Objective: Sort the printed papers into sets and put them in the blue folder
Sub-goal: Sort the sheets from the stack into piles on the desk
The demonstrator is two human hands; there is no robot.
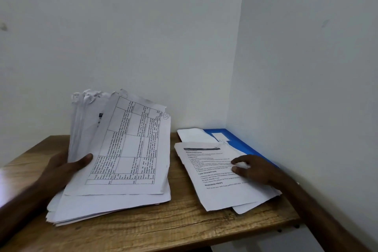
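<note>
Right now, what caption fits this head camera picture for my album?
Left hand holds a paper stack; right hand rests on printed sheets partly over the blue folder on a wooden table.

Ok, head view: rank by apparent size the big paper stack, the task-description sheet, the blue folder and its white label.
1. Big paper stack, clearly largest.
2. Task-description sheet.
3. Blue folder, visible part only; papers cover most of it.
4. White label.

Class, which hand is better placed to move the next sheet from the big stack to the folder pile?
Likely the right hand: it rests on the folder pile, beside the big stack, which the left hand grips.
</note>
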